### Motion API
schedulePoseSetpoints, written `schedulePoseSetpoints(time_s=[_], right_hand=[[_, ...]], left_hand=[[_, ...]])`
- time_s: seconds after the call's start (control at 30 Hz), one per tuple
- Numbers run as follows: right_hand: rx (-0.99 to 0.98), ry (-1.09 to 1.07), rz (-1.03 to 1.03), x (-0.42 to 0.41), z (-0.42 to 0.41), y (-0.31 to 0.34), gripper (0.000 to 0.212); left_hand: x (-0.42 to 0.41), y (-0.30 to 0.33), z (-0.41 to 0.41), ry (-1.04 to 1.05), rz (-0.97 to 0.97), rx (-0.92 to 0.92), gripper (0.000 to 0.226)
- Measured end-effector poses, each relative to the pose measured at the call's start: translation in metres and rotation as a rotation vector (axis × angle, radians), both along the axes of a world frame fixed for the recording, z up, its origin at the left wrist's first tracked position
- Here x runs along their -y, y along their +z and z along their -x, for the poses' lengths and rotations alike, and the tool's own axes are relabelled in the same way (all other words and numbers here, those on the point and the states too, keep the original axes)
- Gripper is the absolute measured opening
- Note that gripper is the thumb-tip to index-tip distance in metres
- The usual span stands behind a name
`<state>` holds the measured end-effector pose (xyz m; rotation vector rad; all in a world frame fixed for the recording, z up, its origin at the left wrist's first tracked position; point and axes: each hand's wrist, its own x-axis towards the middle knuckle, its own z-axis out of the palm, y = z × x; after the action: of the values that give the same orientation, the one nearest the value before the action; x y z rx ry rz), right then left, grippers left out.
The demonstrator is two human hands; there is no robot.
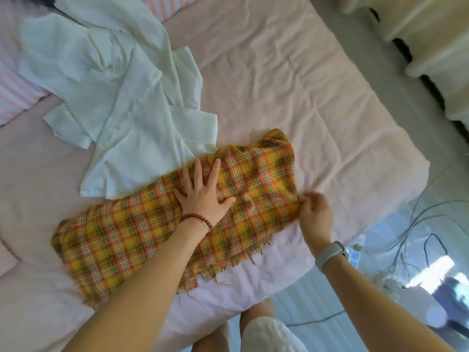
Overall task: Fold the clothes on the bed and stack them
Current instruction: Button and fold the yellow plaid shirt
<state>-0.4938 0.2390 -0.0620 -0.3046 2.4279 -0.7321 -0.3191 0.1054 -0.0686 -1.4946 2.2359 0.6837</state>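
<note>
left hand [203, 196]: my palm lies flat, fingers spread, pressing the plaid cloth [142, 224] mid-length
right hand [314, 212]: pinching the cloth's right end
cloth: near the front edge of the bed [317, 85]
progress: partly folded, nothing stacked; white garment [114, 72] unfolded behind
count: one plaid, at least one white

My right hand [316, 212] is motion-blurred; its fingertips are indistinct. The white garment [119, 72] is cut off at the top edge.
</note>
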Motion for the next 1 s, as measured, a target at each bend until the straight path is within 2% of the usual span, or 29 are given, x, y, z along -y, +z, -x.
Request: schedulePoseSetpoints(time_s=[0.07,0.17,0.3,0.37,0.43,0.63,0.73,0.87,0.93,1.0], right_hand=[[-0.117,0.049,0.158,0.022,0.008,0.011,0.025],[-0.251,0.33,0.245,0.068,0.024,0.02,0.033],[-0.311,0.808,-0.108,0.122,0.039,0.013,0.039],[-0.305,0.919,-0.218,0.133,0.045,0.008,0.032],[-0.262,0.844,-0.176,0.138,0.053,0.01,0.031],[0.016,0.362,-0.039,0.141,0.063,0.001,0.031],[0.178,0.104,0.096,0.132,0.054,-0.001,0.027],[0.313,0.191,0.097,0.087,0.04,-0.002,0.05],[0.421,0.201,0.087,0.066,0.034,-0.003,0.051],[0.517,0.155,0.114,0.053,0.029,-0.003,0.042]], left_hand=[[0.0,0.001,0.002,-0.027,0.047,0.012,0.097],[-0.002,0.002,0.004,-0.053,0.095,0.006,0.1],[0.001,0.002,0.005,-0.089,0.133,0.009,0.108],[0.005,0.002,0.006,-0.102,0.132,0.013,0.111],[0.007,0.002,0.006,-0.112,0.122,0.018,0.113],[0.005,-0.003,-0.002,-0.105,0.109,0.043,0.108],[-0.003,0.003,-0.008,-0.117,0.171,0.022,0.098],[-0.033,0.006,-0.013,-0.262,0.355,-0.115,0.086],[-0.047,0.002,-0.01,-0.335,0.336,-0.094,0.085],[-0.052,-0.005,-0.008,-0.335,0.266,-0.024,0.087]])
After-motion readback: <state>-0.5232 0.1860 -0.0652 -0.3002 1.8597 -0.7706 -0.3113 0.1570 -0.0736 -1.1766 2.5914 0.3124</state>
